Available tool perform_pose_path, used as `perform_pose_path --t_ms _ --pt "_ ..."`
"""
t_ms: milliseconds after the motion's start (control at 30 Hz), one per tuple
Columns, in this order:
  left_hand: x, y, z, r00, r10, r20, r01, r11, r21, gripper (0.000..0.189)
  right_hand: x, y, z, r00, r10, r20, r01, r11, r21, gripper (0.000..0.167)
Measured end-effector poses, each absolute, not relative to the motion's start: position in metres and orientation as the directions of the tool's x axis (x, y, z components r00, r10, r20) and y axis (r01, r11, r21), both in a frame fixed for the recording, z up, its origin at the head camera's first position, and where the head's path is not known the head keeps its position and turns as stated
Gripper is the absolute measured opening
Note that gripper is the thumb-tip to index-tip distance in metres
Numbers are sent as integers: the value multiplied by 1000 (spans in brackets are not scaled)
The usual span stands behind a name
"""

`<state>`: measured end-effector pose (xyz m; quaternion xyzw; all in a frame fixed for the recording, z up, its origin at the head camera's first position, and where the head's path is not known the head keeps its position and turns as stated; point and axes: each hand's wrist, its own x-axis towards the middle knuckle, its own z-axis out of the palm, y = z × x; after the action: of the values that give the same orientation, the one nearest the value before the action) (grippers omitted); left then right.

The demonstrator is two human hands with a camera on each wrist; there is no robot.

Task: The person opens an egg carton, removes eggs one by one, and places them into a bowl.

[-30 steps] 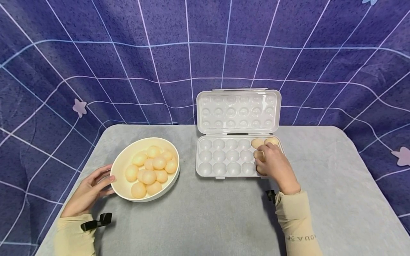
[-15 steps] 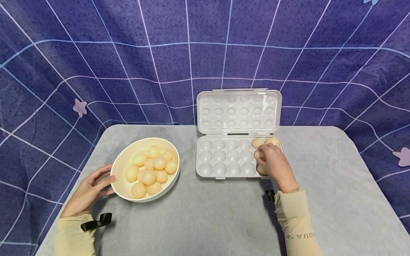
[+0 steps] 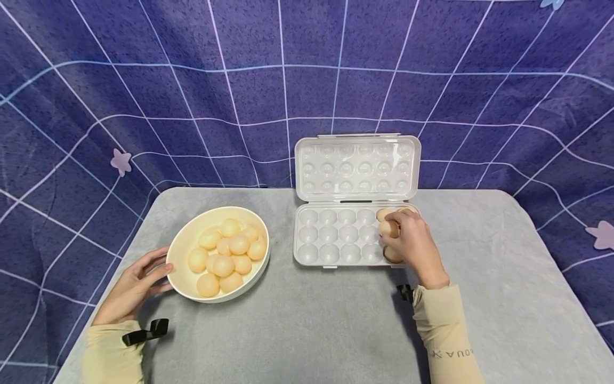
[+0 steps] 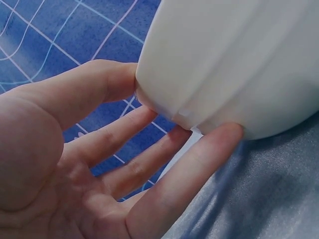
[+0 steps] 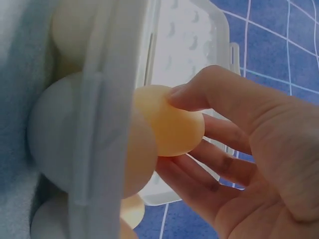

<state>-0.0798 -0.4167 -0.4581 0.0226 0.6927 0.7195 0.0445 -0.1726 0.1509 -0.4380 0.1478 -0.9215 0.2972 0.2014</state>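
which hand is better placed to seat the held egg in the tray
Likely the right hand: it pinches the egg at the tray, while the left hand holds the bowl, away from it.

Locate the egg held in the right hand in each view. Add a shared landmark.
Head: right of centre, egg in the right hand, over the right part of the box.
Left wrist: not in it; the bowl takes up the upper right.
Right wrist: egg near the centre, just right of the box's wall.
Landmark: blue gridded cloth, visible in all three.
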Motion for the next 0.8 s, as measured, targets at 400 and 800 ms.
perform_pose_path --t_ms 400,800 --pt "-80 -416 -456 -995 86 -40 -42 -20 999 43 -168 123 -419 -827 -177 534 -473 734 -488 28" --pt "-79 -417 -454 -995 91 -30 -31 -12 999 44 -167 79 -405 -841 -228 491 -498 680 -538 32"
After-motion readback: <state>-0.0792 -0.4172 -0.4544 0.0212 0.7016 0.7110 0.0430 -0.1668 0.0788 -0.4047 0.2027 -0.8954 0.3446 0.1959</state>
